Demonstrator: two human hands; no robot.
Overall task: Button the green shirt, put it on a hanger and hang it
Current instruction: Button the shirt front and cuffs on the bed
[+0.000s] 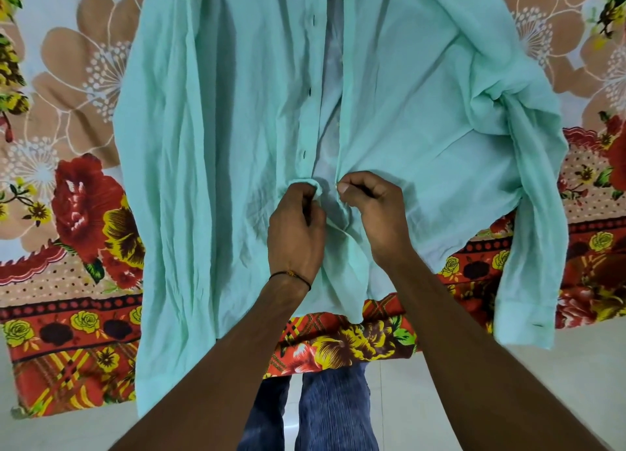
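Mint-green crinkled cotton shirt [237, 145] lies spread front-up across the middle of the frame on a floral bedsheet [67, 128] of red, yellow and tan, its front open down the centre. Low in the centre, the left hand [296, 227] pinches the buttonhole edge of the placket, bunching it, while the right hand [374, 210] pinches the facing button edge. One sleeve [531, 230] trails down at right. Blue jeans [325, 410] show at the bottom.
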